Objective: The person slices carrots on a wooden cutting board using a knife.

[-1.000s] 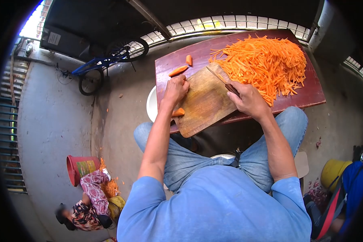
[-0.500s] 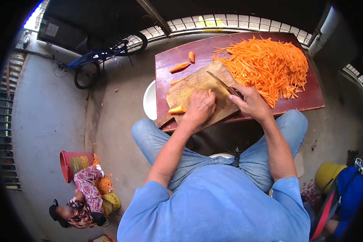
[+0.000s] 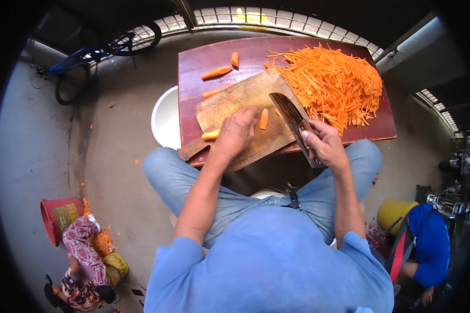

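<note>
My right hand (image 3: 326,146) grips a knife (image 3: 287,107) with a broad dark blade, its flat side turned up over the right edge of the wooden cutting board (image 3: 245,88). My left hand (image 3: 237,130) is on the board with fingers loosely bent and a little apart, holding nothing that I can see. A short carrot piece (image 3: 264,119) lies just right of its fingers. Another carrot piece (image 3: 210,135) lies by the board's left edge, partly behind my left hand. A big heap of carrot strips (image 3: 334,86) is beyond the knife.
Carrot pieces (image 3: 216,72) lie on the dark red table (image 3: 198,60). A brown flat piece (image 3: 192,149) juts from the board's near left corner. Left of the table is a white basin (image 3: 164,117). One person sits near a red bucket (image 3: 49,221); another is at right by a yellow bucket (image 3: 394,215).
The knife has turned, so its broad side now shows, and it has moved off toward the board's right edge. My left hand has come away from the carrot piece, now uncovered. The view has shifted.
</note>
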Demonstrator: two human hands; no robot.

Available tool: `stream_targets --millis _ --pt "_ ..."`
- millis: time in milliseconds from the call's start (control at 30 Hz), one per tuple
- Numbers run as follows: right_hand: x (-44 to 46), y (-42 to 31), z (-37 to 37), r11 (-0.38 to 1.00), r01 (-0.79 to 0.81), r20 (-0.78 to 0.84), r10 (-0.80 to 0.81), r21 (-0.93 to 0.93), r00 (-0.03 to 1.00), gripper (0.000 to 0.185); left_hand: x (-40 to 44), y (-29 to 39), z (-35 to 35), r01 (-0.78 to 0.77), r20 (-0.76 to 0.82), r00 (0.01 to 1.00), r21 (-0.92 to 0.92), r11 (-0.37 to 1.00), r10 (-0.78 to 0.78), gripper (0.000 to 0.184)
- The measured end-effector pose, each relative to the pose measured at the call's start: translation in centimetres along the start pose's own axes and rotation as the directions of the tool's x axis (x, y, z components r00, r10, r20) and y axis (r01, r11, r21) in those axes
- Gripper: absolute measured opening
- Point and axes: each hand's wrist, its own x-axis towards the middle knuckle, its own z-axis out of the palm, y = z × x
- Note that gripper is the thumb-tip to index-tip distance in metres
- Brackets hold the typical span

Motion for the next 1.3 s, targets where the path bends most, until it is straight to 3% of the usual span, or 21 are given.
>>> stream_targets --millis 133,233,333,433,533,633,733,867,1000,1100,1200,1300 --pt "-1.5 0.0 1.3 0.994 -0.061 -0.058 0.066 0.092 0.996 0.031 -0.1 -0.6 -0.1 0.016 -0.044 0.999 -0.065 0.998 -0.019 0.038" --pt "-1.6 1.0 2.2 0.994 -0.064 -0.079 0.071 0.088 0.994 0.031 0.0 -0.2 -0.3 0.055 -0.008 0.998 0.005 0.998 -0.055 0.039" --pt "-1.7 1.3 2.4 0.997 -0.046 -0.076 0.051 0.063 0.996 0.032 -0.2 0.6 -0.2 -0.139 -0.057 0.987 0.15 0.979 0.149 0.039" --pt "-1.8 1.9 2.1 0.99 0.001 -0.148 0.021 0.141 0.989 0.032 0.0 0.4 0.8 -0.229 0.066 0.973 0.169 0.959 0.221 0.04" --pt "-1.4 2.1 1.3 0.979 0.072 -0.2 -0.033 0.19 0.979 0.033 0.2 -0.1 1.3 -0.261 0.057 0.965 0.152 0.953 0.255 0.038" --pt "-1.1 1.0 0.6 0.983 0.085 -0.187 -0.054 0.161 0.981 0.033 0.3 -0.2 1.6 -0.274 0.058 0.962 0.176 0.945 0.268 0.034" --pt "-1.0 0.6 0.5 0.988 0.029 -0.072 -0.018 0.152 0.997 0.034 0.2 0.2 1.7 -0.271 0.047 0.963 0.221 0.937 0.267 0.032" --pt "0.2 1.7 0.0 0.996 0.057 -0.096 -0.063 -0.068 0.993 0.032 0.2 0.4 2.1 -0.254 0.029 0.967 0.24 0.937 0.255 0.032" --pt "2.3 2.5 -2.8 0.991 0.051 -0.212 -0.024 0.125 0.977 0.026 0.1 0.6 2.0 -0.22 0.048 0.976 0.242 0.945 0.214 0.033" --pt "1.8 1.9 -3.9 0.989 0.102 -0.286 -0.067 0.108 0.956 0.026 0.2 0.6 2.0 -0.209 0.044 0.978 0.246 0.946 0.205 0.034" --pt "1.0 1.2 -3.5 0.987 0.138 -0.245 -0.114 0.083 0.963 0.027 0.1 0.6 1.8 -0.203 0.054 0.979 0.251 0.947 0.195 0.036" --pt "0.0 0.2 -2.6 0.997 0.01 -0.053 -0.005 0.081 0.999 0.026 0.3 0.6 1.3 -0.212 0.09 0.976 0.225 0.951 0.196 0.039"
